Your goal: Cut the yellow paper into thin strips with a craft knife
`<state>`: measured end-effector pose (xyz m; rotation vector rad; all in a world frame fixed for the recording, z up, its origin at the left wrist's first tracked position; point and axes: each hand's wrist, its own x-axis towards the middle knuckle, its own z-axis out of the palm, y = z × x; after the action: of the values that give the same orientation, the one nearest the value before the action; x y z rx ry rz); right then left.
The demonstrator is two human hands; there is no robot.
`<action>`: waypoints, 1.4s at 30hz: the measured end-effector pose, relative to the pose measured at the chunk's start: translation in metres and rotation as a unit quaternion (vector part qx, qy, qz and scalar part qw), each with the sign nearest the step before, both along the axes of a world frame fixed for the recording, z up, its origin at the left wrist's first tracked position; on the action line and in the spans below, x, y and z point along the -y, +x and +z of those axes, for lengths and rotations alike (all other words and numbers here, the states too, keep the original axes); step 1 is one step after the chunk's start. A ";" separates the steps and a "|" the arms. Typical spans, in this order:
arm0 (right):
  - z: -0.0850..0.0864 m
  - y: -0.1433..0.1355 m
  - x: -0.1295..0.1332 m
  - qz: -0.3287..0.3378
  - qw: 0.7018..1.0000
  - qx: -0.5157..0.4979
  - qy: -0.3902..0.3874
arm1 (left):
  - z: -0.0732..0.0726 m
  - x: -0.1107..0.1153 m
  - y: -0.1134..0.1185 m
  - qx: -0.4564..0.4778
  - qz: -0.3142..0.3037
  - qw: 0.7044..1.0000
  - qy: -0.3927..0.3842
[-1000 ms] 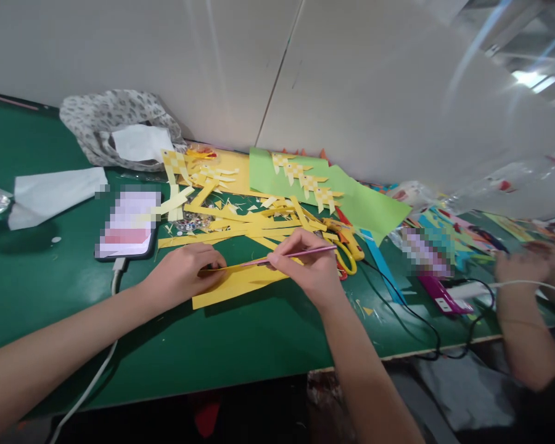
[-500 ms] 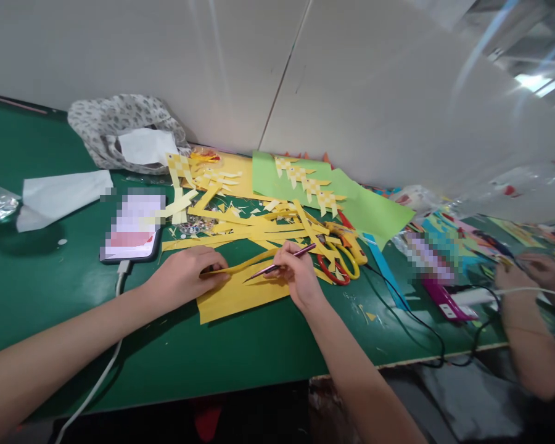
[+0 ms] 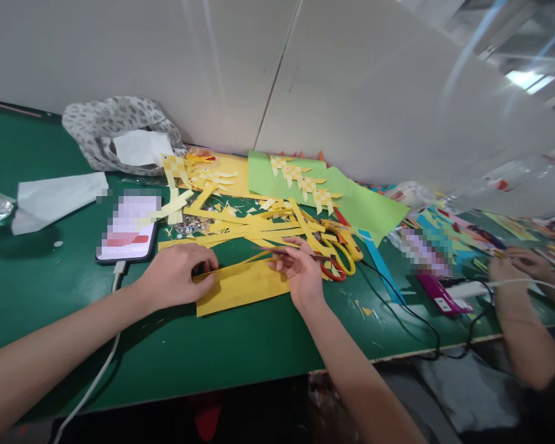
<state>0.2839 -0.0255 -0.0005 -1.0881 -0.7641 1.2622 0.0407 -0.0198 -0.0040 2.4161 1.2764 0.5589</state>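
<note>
My left hand (image 3: 180, 274) is closed at the upper left corner of a yellow paper sheet (image 3: 240, 287), thumb and fingers meeting at its edge. The sheet lies on the green table. My right hand (image 3: 301, 274) rests at the sheet's right end. It holds a slim dark purple pen-like tool (image 3: 287, 251) nearly level, above the sheet's upper edge. A narrow yellow strip (image 3: 255, 256) runs along that edge beneath the tool's tip. Beyond both hands lies a pile of yellow paper strips (image 3: 240, 229). Scissors with yellow and red handles (image 3: 346, 258) are just right of my right hand.
A phone (image 3: 129, 228) with a white cable lies left. A yellow glue gun (image 3: 345, 235) sits behind the scissors. Green paper (image 3: 365, 206) bears yellow woven paper pieces (image 3: 305, 183). A patterned cloth bag (image 3: 120, 132) stands behind. Another person's hands (image 3: 513, 268) are at far right.
My right hand has raised the tool off the sheet and turned it flatter, its fingers spreading a little. The yellow strip has shifted at the sheet's upper edge. My left hand has moved slightly left.
</note>
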 end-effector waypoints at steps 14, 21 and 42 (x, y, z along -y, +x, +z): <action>-0.002 -0.032 0.016 0.110 0.948 0.257 0.154 | -0.011 -0.006 0.002 0.026 0.008 1.000 -0.014; -0.006 -0.020 0.008 -0.081 0.924 0.305 0.218 | -0.011 -0.008 0.002 0.028 0.014 0.999 -0.044; 0.004 -0.012 0.006 0.141 0.973 0.169 0.069 | -0.011 -0.014 0.001 0.023 -0.056 0.997 -0.050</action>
<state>0.2716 -0.0315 0.0033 -1.1216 -1.2837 1.2503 0.0413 -0.0056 -0.0151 2.3620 1.1158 0.5033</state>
